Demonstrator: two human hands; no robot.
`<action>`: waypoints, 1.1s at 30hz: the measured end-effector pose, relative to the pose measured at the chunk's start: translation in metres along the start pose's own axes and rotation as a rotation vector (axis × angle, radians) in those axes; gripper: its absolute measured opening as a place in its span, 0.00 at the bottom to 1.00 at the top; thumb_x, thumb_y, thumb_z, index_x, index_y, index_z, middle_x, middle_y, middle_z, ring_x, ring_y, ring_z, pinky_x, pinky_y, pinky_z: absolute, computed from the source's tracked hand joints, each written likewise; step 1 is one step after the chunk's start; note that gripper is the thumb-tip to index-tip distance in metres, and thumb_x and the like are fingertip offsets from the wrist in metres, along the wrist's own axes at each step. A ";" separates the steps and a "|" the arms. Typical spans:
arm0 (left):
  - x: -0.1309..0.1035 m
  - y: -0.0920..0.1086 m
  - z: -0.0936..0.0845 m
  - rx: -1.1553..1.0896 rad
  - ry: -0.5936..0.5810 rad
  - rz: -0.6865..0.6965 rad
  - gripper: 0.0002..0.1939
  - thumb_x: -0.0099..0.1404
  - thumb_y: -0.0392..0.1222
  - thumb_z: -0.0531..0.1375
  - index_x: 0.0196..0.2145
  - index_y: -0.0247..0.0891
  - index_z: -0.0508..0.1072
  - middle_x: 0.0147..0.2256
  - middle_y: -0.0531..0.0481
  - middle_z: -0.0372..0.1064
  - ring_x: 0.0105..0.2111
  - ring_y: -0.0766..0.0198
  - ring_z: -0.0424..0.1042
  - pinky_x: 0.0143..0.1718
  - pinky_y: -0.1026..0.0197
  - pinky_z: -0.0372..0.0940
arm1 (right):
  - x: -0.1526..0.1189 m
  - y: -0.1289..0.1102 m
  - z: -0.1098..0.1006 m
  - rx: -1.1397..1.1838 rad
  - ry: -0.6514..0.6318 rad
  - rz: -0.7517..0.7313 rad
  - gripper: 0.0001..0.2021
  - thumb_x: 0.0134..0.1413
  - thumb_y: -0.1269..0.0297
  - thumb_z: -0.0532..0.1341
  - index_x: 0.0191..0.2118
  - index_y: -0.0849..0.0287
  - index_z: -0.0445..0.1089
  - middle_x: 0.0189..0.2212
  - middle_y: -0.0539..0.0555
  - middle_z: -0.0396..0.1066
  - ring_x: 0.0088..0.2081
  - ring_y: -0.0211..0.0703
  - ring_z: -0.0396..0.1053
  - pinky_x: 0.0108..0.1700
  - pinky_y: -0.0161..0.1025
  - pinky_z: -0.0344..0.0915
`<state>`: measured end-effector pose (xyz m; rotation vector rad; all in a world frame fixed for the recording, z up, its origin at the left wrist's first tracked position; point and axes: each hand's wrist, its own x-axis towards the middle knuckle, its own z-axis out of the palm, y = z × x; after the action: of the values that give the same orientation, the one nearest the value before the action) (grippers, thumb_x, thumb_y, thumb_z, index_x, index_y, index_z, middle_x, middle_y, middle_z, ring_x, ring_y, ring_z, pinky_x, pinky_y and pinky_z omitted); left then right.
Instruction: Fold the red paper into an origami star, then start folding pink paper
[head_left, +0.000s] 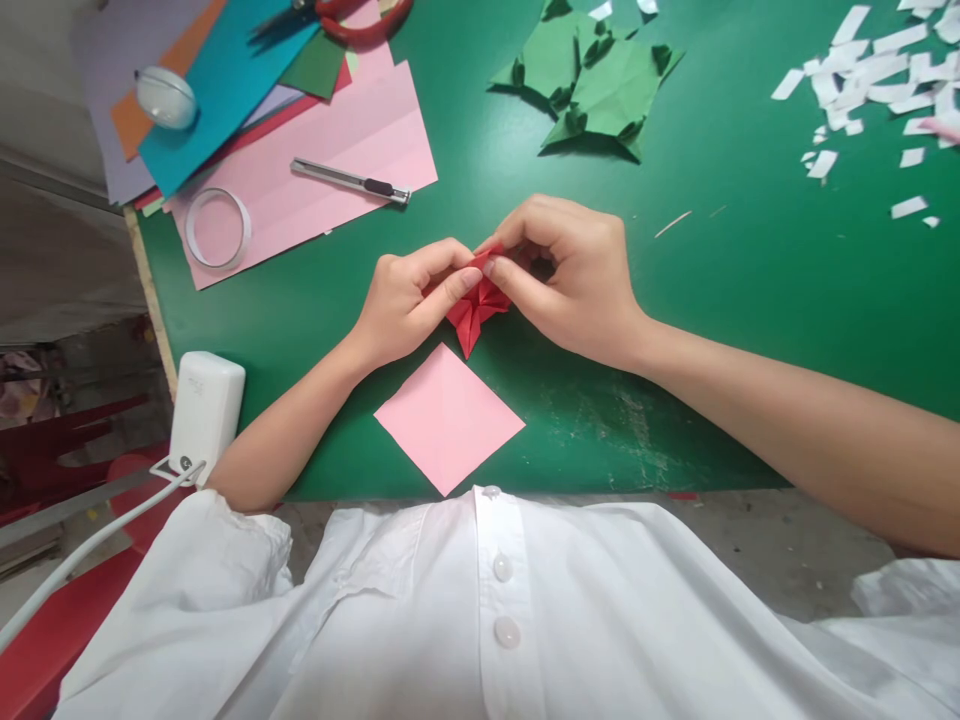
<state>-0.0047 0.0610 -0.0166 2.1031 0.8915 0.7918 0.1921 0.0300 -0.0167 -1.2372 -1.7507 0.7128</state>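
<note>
Here, red paper (471, 322) between hands (409, 305) (581, 280)

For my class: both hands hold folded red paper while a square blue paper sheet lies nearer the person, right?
No: the head view shows a square pink paper sheet, not blue. The left hand and right hand do hold folded red paper.

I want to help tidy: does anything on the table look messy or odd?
Yes, white paper scraps lie strewn at the upper right, like a spill. Pale scuffs mark the green table right of the pink square, looking worn.
</note>
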 end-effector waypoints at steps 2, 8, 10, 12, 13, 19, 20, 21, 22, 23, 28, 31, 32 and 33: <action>0.000 0.001 0.000 0.016 0.012 -0.004 0.18 0.75 0.54 0.55 0.32 0.42 0.73 0.24 0.55 0.67 0.23 0.71 0.62 0.26 0.63 0.58 | 0.000 0.000 0.000 0.010 -0.003 -0.004 0.07 0.60 0.69 0.60 0.30 0.54 0.68 0.32 0.51 0.77 0.31 0.41 0.71 0.33 0.41 0.68; 0.000 0.002 0.000 0.005 0.049 0.021 0.20 0.75 0.53 0.56 0.29 0.40 0.74 0.24 0.55 0.68 0.23 0.71 0.63 0.26 0.62 0.58 | -0.001 -0.002 -0.001 0.015 -0.034 0.009 0.11 0.67 0.63 0.58 0.31 0.54 0.70 0.30 0.52 0.75 0.34 0.43 0.71 0.39 0.43 0.68; 0.000 0.003 -0.001 0.004 0.067 0.023 0.20 0.75 0.53 0.56 0.29 0.40 0.74 0.24 0.55 0.68 0.24 0.72 0.65 0.27 0.62 0.60 | -0.002 -0.003 -0.001 0.019 -0.045 0.015 0.10 0.68 0.63 0.56 0.33 0.54 0.70 0.31 0.52 0.75 0.34 0.43 0.71 0.40 0.43 0.68; -0.001 0.003 -0.001 -0.001 0.089 0.009 0.20 0.75 0.55 0.56 0.29 0.41 0.73 0.25 0.55 0.68 0.25 0.71 0.67 0.28 0.62 0.61 | -0.003 -0.003 0.000 0.011 -0.060 0.016 0.07 0.67 0.63 0.57 0.35 0.54 0.69 0.32 0.52 0.75 0.34 0.42 0.71 0.40 0.42 0.68; -0.001 0.003 -0.001 -0.005 0.101 0.000 0.21 0.75 0.56 0.55 0.29 0.41 0.73 0.25 0.56 0.68 0.25 0.71 0.68 0.28 0.62 0.61 | -0.004 -0.003 0.000 0.003 -0.074 0.013 0.05 0.65 0.63 0.58 0.36 0.55 0.68 0.32 0.52 0.74 0.33 0.42 0.70 0.40 0.42 0.67; -0.001 0.002 -0.001 -0.067 0.086 -0.070 0.22 0.75 0.59 0.54 0.29 0.42 0.69 0.24 0.56 0.65 0.24 0.71 0.68 0.27 0.62 0.63 | -0.003 -0.002 0.002 -0.057 -0.175 0.006 0.09 0.62 0.60 0.61 0.32 0.54 0.64 0.30 0.52 0.71 0.36 0.45 0.69 0.43 0.45 0.66; -0.001 0.002 -0.001 -0.096 0.069 -0.087 0.22 0.75 0.59 0.54 0.29 0.42 0.68 0.24 0.56 0.65 0.23 0.71 0.68 0.27 0.62 0.63 | -0.003 -0.002 0.001 -0.050 -0.179 0.012 0.09 0.63 0.60 0.61 0.32 0.54 0.64 0.29 0.51 0.71 0.36 0.45 0.69 0.42 0.45 0.66; -0.001 0.002 -0.001 -0.126 0.056 -0.099 0.22 0.75 0.59 0.54 0.30 0.42 0.67 0.24 0.56 0.65 0.22 0.71 0.67 0.26 0.62 0.64 | -0.002 -0.002 0.001 -0.039 -0.178 0.019 0.09 0.63 0.60 0.60 0.31 0.54 0.65 0.28 0.51 0.70 0.36 0.45 0.69 0.42 0.44 0.66; 0.000 0.002 -0.001 -0.151 0.047 -0.108 0.21 0.75 0.59 0.54 0.30 0.42 0.67 0.24 0.57 0.65 0.21 0.71 0.67 0.26 0.62 0.64 | -0.002 -0.002 0.001 -0.025 -0.171 0.027 0.09 0.63 0.59 0.60 0.31 0.54 0.65 0.27 0.51 0.70 0.35 0.44 0.68 0.41 0.44 0.66; 0.000 0.002 -0.001 -0.165 0.039 -0.113 0.21 0.75 0.60 0.53 0.31 0.43 0.67 0.25 0.56 0.66 0.21 0.71 0.67 0.26 0.62 0.65 | -0.002 -0.002 0.001 -0.010 -0.163 0.034 0.10 0.64 0.59 0.60 0.31 0.54 0.66 0.27 0.51 0.70 0.35 0.44 0.68 0.40 0.43 0.66; -0.001 0.000 -0.002 -0.127 0.002 -0.136 0.24 0.75 0.63 0.50 0.32 0.42 0.67 0.25 0.55 0.66 0.22 0.70 0.69 0.25 0.63 0.65 | -0.002 -0.002 -0.001 0.039 -0.160 0.044 0.13 0.65 0.54 0.60 0.30 0.53 0.67 0.26 0.50 0.68 0.32 0.42 0.66 0.35 0.41 0.64; -0.002 -0.002 -0.003 -0.125 -0.005 -0.135 0.25 0.75 0.63 0.50 0.31 0.42 0.67 0.25 0.55 0.66 0.21 0.71 0.69 0.24 0.64 0.65 | -0.001 -0.003 -0.002 0.050 -0.171 0.043 0.12 0.64 0.56 0.60 0.30 0.54 0.67 0.26 0.50 0.68 0.32 0.41 0.66 0.35 0.41 0.64; -0.002 -0.002 -0.003 -0.127 -0.006 -0.132 0.25 0.75 0.63 0.51 0.31 0.41 0.67 0.25 0.55 0.66 0.21 0.71 0.69 0.24 0.64 0.65 | -0.001 -0.003 -0.002 0.053 -0.172 0.044 0.11 0.64 0.58 0.60 0.30 0.54 0.66 0.26 0.50 0.68 0.32 0.41 0.66 0.35 0.41 0.64; -0.002 -0.003 -0.003 -0.129 -0.006 -0.129 0.25 0.75 0.63 0.51 0.30 0.41 0.67 0.25 0.55 0.66 0.21 0.72 0.69 0.24 0.64 0.65 | -0.001 -0.003 -0.002 0.055 -0.171 0.046 0.10 0.63 0.60 0.60 0.30 0.55 0.66 0.26 0.50 0.69 0.32 0.41 0.66 0.35 0.41 0.64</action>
<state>-0.0091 0.0619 -0.0175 1.9151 0.9374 0.7549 0.1932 0.0277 -0.0139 -1.2124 -1.8326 0.9112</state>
